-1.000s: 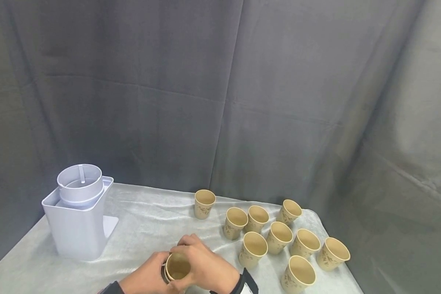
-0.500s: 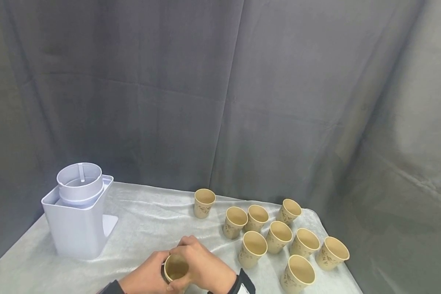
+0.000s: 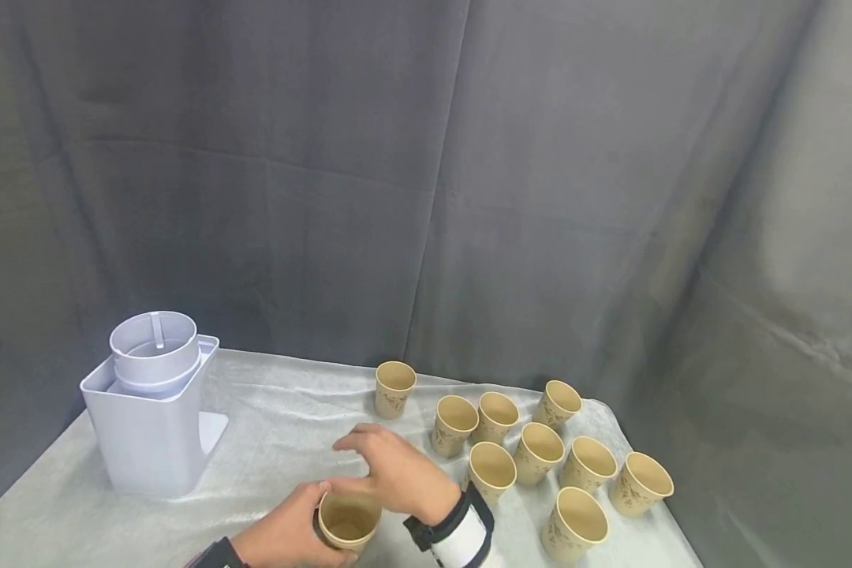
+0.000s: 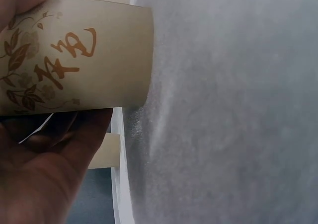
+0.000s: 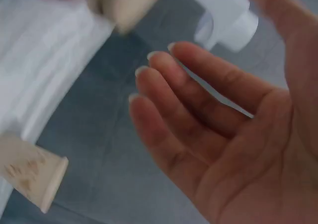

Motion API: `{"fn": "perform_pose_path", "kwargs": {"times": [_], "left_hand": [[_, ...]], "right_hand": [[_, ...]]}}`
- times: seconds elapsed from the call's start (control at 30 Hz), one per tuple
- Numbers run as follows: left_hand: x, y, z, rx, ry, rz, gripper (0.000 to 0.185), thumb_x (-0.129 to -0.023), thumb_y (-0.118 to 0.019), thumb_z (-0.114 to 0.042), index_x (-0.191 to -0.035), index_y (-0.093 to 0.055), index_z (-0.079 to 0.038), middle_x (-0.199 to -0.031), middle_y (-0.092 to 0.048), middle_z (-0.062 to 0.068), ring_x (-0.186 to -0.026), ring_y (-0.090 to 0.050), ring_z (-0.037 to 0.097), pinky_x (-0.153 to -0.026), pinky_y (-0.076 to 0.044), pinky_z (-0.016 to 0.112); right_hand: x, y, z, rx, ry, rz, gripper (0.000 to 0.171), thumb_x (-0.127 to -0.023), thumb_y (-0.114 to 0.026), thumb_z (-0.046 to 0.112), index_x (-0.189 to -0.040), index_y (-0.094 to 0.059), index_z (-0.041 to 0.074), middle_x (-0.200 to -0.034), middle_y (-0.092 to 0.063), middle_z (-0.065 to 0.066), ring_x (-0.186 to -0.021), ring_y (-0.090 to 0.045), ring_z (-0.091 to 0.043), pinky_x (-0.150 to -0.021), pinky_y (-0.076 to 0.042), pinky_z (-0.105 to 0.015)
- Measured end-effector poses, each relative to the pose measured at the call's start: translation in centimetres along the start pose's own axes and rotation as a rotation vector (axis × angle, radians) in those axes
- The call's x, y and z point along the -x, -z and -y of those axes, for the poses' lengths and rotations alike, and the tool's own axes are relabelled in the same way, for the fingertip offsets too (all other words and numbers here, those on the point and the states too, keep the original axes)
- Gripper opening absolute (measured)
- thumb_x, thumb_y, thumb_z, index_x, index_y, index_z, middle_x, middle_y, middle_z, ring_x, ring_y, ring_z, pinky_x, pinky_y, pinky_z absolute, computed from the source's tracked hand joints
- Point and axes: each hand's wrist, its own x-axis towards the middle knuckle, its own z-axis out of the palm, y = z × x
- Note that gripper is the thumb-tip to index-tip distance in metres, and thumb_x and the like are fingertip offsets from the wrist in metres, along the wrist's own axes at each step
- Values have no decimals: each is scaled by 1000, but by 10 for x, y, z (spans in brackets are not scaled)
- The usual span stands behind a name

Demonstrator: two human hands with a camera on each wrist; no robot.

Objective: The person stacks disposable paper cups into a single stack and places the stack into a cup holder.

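At the near edge of the table (image 3: 277, 426), draped in crinkled pale cloth, the left hand (image 3: 284, 536) wraps a tan leaf-printed paper cup (image 3: 348, 522); the right hand (image 3: 397, 473) hovers above, fingers loosely spread, holding nothing. Nine more cups (image 3: 539, 451) stand right, a white plastic cup dispenser (image 3: 149, 410) left.

Paper cup (image 4: 79, 55): brown brush-style characters, not legible.

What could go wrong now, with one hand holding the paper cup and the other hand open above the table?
The left hand alone holds the paper cup, near the front of the table; it looks like nested cups, so squeezing might crush it or one might slip. The open right hand is close to the standing cups; a careless sweep may knock them over.
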Motion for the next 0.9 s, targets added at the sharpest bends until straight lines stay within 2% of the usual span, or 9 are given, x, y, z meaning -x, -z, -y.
{"fn": "perform_pose_path", "kwargs": {"times": [0.13,0.27,0.37,0.57,0.73,0.9], "left_hand": [[0,0,0,-2,36,-17,53,-76,-90,-20,-122,-66,-15,-108,-73,3,-97,-70,17,-87,-57,30],[0,-2,-3,-16,41,-29,53,-75,-91,-19,-122,-67,-16,-108,-74,2,-97,-70,17,-88,-57,30],[0,-2,-6,-20,28,-33,53,-75,-91,-17,-122,-67,-16,-107,-74,4,-97,-70,19,-88,-57,31],[-1,-2,-6,16,52,-13,52,-76,-90,-18,-122,-67,-16,-109,-73,5,-98,-69,19,-90,-56,31],[-2,-1,-6,37,77,2,53,-76,-90,-19,-123,-67,-16,-110,-73,6,-100,-69,20,-92,-56,32],[0,0,-5,46,69,-7,53,-75,-91,-18,-123,-67,-15,-110,-73,6,-100,-69,19,-92,-55,31]], "right_hand": [[-28,17,-13,88,-58,-105,41,-96,-72,34,-126,-67,5,-119,-69,-7,-111,-66,-18,-96,-54,-30],[-56,23,-30,191,-129,-170,49,-94,-73,32,-131,-63,3,-122,-67,-11,-110,-65,-26,-93,-56,-36],[-73,22,-44,211,-214,-154,53,-94,-73,34,-135,-61,3,-128,-64,-13,-114,-62,-28,-92,-56,-40],[-96,11,-75,173,-359,-93,61,-92,-75,31,-141,-55,2,-137,-56,-18,-123,-55,-35,-94,-55,-48],[-102,-4,-102,127,-449,-64,67,-91,-76,32,-146,-51,4,-145,-47,-19,-131,-47,-38,-100,-51,-51],[-101,-19,-119,116,-507,-26,70,-87,-80,34,-146,-53,7,-145,-48,-19,-129,-46,-42,-100,-48,-57]]}}
